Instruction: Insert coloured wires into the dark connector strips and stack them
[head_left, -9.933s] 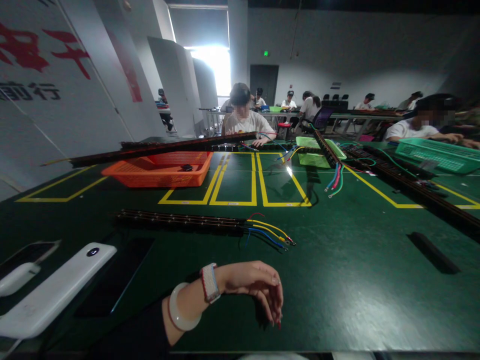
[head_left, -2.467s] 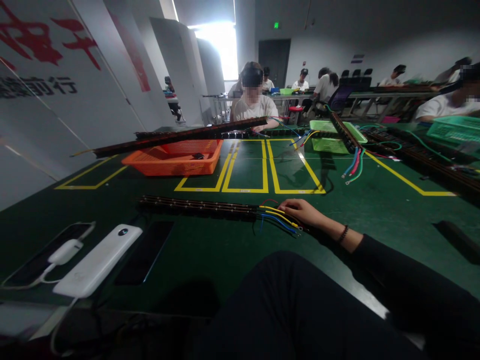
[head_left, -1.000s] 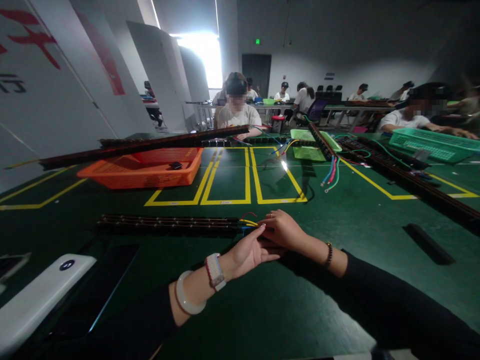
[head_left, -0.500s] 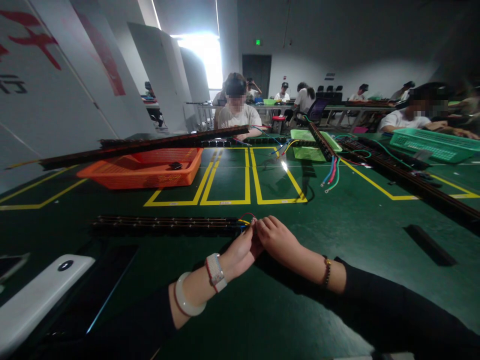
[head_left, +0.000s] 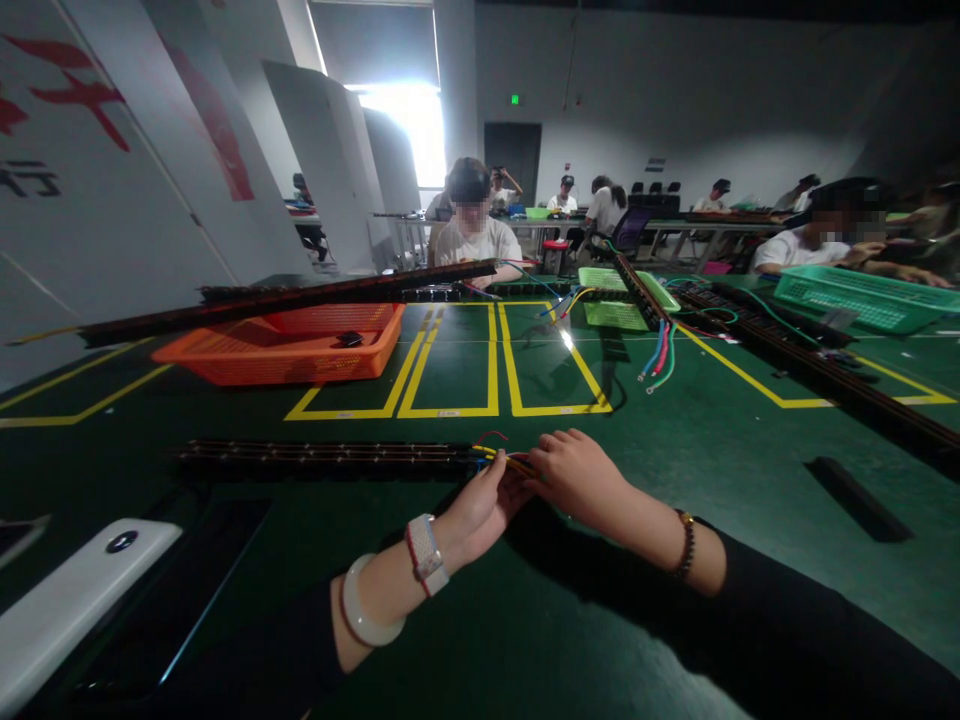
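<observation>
A long dark strip (head_left: 322, 457) with thin copper-coloured lines lies across the green table in front of me. Yellow, red and blue wires (head_left: 486, 452) come out of its right end. My left hand (head_left: 484, 510) pinches these wires between thumb and fingers, close to the strip's end. Just to the right, my right hand (head_left: 574, 470) has its fingers closed round the wires' farther part, its knuckles upward. The wire ends are hidden by the fingers. One thin red wire curls up loose above the bundle.
An orange basket (head_left: 277, 372) stands at back left with a long strip (head_left: 300, 298) resting over it. Green baskets (head_left: 862, 308) and more strips with wires lie at back right. A black bar (head_left: 859, 498) is at right, a white phone-like device (head_left: 82, 600) at left. Co-workers sit beyond.
My right hand has moved a little to the right, away from my left hand, so more of the wires shows between them. The view has tipped slightly upward.
</observation>
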